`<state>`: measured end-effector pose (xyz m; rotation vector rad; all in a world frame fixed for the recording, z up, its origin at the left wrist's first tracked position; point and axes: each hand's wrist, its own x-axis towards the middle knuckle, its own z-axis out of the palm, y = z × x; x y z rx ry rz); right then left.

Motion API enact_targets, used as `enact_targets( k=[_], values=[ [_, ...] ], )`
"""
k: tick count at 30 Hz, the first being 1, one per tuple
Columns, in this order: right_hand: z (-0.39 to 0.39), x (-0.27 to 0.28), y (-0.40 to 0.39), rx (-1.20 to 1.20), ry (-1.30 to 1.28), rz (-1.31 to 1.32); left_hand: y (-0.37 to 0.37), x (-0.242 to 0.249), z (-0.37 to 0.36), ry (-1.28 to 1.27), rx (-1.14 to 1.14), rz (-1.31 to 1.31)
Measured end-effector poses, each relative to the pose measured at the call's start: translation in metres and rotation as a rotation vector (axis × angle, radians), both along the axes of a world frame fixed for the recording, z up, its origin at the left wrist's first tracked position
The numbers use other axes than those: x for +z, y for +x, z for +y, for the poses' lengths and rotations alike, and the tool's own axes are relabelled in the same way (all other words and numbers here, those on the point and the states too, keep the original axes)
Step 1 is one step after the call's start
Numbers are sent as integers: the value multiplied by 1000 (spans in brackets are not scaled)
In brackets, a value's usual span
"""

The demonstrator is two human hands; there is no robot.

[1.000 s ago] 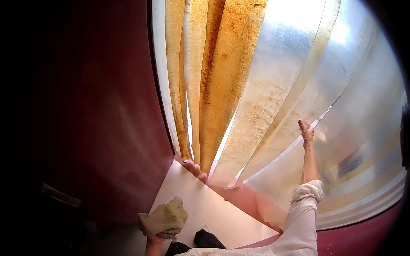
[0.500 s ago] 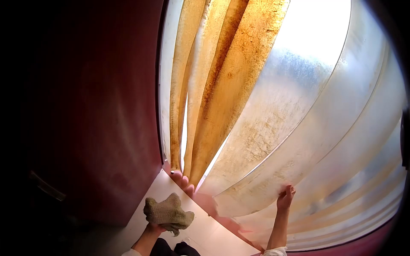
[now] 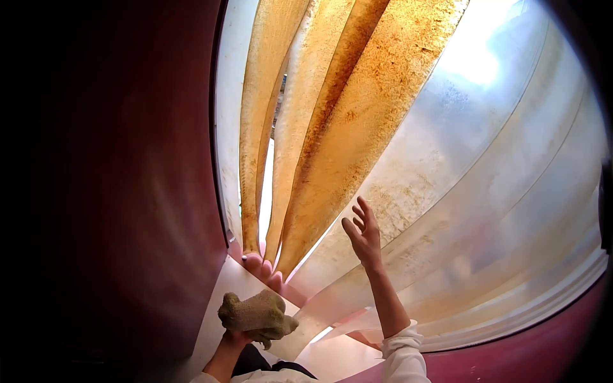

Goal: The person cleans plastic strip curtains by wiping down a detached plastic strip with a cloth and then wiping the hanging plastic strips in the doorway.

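My left hand [image 3: 237, 338] is closed round a bunched greenish-brown cloth [image 3: 258, 314], low in the view; the cloth covers most of its fingers. My right hand [image 3: 364, 235] is raised with fingers apart and nothing in it. Its fingertips overlap a translucent plastic strip [image 3: 402, 204] with brown speckled dirt. Just left of that hand hangs a heavily stained amber strip [image 3: 357, 134], part of a strip curtain filling the doorway. More cloudy strips [image 3: 504, 166] spread to the right behind my forearm.
A dark red wall [image 3: 147, 179] stands close on the left. Narrower yellowed strips [image 3: 271, 96] hang beside the door frame [image 3: 220, 159], with bright light in the gaps. Below lies a pale floor [image 3: 214, 300], bordered by a reddish sill [image 3: 294, 295] under the strips.
My right hand has let go of the clear strip's edge, opened, and moved up and left towards the amber strip. The cloth in my left hand has shifted slightly.
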<state>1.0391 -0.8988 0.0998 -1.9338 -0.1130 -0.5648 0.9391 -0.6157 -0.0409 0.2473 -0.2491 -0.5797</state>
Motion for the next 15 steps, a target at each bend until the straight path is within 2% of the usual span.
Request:
enact_targets(
  k=[2,4,5,6,8,11,15],
  values=[
    [-31,-51,89,-312,41,6,1,-10,30,18,30,21],
    [-43,-46,126,-423,40,18,1,-18,62,30,92,52],
    [-40,-24,129,-97,263,54,1,-20,77,32,130,65],
    [-52,-31,149,-18,371,148,5,-21,88,37,167,78],
    [-46,-9,148,132,584,119,6,-23,97,42,253,107],
    [-49,-14,142,199,515,65,1,-28,103,31,346,177],
    [-33,-32,128,237,755,-15,27,-25,105,46,336,222]
  ],
)
